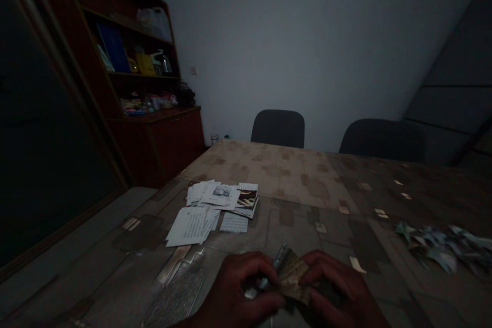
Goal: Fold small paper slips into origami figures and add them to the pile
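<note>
My left hand (246,287) and my right hand (335,287) are close together at the near side of the table. Between them is a crumpled piece of paper (292,278), brownish on its face with a greyish edge at the left. Thumb and fingers of each hand pinch one side of it. A small pale bit shows under the left fingers, too dim to name. To the right lies a loose heap of crumpled papers (442,248) in greenish and whitish tones. Ahead and left are flat printed sheets (188,226) and a stack of cards or pages with pictures (221,195).
A patterned brown cloth covers the table (269,164). Two dark chairs (279,128) stand along its far side, against a plain wall. At the left rises a wooden shelf cabinet (169,136) with assorted household items. The room is dim.
</note>
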Demonstrator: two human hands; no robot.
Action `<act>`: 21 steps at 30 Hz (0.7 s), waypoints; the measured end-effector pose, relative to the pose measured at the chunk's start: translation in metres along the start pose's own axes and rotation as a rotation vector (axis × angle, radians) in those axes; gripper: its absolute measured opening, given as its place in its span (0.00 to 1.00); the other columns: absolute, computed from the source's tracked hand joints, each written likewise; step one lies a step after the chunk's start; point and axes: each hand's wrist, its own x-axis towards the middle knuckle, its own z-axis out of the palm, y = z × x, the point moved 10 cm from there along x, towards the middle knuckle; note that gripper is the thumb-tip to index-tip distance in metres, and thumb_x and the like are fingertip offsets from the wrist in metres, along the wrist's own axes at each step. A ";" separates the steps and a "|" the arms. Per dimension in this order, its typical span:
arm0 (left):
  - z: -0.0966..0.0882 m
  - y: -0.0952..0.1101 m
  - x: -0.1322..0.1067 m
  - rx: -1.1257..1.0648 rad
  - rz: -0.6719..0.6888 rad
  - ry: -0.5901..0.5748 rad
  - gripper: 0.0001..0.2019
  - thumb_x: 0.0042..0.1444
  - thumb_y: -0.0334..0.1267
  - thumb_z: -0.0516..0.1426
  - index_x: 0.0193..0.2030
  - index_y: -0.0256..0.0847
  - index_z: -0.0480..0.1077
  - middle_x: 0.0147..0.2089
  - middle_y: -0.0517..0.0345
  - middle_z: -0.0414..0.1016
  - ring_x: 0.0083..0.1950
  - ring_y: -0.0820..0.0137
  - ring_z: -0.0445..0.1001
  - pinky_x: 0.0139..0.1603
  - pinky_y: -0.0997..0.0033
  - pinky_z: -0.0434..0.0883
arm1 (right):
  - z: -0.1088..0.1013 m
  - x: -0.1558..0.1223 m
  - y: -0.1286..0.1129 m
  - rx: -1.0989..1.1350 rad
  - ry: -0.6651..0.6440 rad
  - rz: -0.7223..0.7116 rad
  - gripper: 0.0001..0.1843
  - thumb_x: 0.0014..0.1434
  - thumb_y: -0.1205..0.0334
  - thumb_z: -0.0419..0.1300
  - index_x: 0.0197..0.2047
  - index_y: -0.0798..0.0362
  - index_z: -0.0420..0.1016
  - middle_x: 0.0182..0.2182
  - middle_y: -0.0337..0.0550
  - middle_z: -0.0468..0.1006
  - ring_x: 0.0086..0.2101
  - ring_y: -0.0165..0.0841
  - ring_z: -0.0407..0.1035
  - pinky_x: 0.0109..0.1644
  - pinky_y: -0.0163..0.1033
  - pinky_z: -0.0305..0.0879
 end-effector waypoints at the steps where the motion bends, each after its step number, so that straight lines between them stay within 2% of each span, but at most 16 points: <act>1: -0.001 0.000 0.001 -0.025 -0.003 0.035 0.04 0.48 0.36 0.65 0.27 0.40 0.76 0.31 0.55 0.78 0.34 0.66 0.74 0.37 0.70 0.66 | 0.002 -0.001 0.002 0.013 -0.015 0.021 0.05 0.57 0.66 0.59 0.29 0.50 0.74 0.30 0.41 0.80 0.31 0.34 0.76 0.34 0.36 0.71; 4: -0.001 -0.004 0.002 -0.131 -0.053 0.101 0.08 0.48 0.34 0.63 0.21 0.39 0.72 0.26 0.55 0.76 0.30 0.67 0.72 0.32 0.72 0.65 | 0.006 -0.002 0.009 0.028 -0.021 0.065 0.08 0.58 0.64 0.58 0.27 0.51 0.73 0.28 0.41 0.79 0.30 0.34 0.75 0.34 0.36 0.69; 6: 0.004 -0.012 0.002 -0.234 -0.113 0.107 0.08 0.46 0.34 0.63 0.19 0.39 0.70 0.25 0.56 0.74 0.28 0.69 0.71 0.29 0.73 0.64 | 0.005 -0.004 0.013 0.012 0.012 0.085 0.10 0.58 0.63 0.57 0.25 0.52 0.71 0.26 0.41 0.78 0.28 0.33 0.74 0.32 0.34 0.68; 11: 0.018 -0.031 0.000 -0.436 -0.238 0.090 0.10 0.42 0.37 0.64 0.22 0.39 0.65 0.23 0.57 0.74 0.24 0.70 0.71 0.26 0.74 0.63 | 0.006 -0.011 0.024 -0.065 0.078 0.131 0.13 0.57 0.61 0.57 0.22 0.52 0.68 0.21 0.38 0.75 0.23 0.31 0.70 0.27 0.32 0.64; 14: 0.013 -0.029 0.001 -0.432 -0.219 0.142 0.11 0.40 0.35 0.65 0.23 0.39 0.65 0.28 0.58 0.73 0.28 0.72 0.70 0.27 0.75 0.63 | 0.009 -0.014 0.028 -0.153 0.045 0.168 0.13 0.58 0.60 0.56 0.22 0.52 0.67 0.20 0.38 0.74 0.22 0.31 0.70 0.26 0.32 0.63; 16: 0.012 -0.025 0.001 -0.398 -0.207 0.148 0.09 0.42 0.33 0.63 0.23 0.38 0.65 0.30 0.57 0.73 0.30 0.71 0.70 0.30 0.75 0.65 | 0.012 -0.013 0.025 -0.187 0.006 0.161 0.13 0.59 0.61 0.56 0.23 0.52 0.68 0.20 0.37 0.74 0.21 0.30 0.69 0.25 0.31 0.62; 21: 0.013 -0.020 0.003 -0.371 -0.161 0.141 0.10 0.44 0.33 0.61 0.21 0.40 0.61 0.26 0.59 0.70 0.27 0.73 0.68 0.27 0.75 0.64 | 0.013 -0.005 0.010 -0.068 -0.015 0.099 0.09 0.58 0.63 0.57 0.26 0.51 0.69 0.27 0.40 0.78 0.29 0.32 0.74 0.33 0.32 0.67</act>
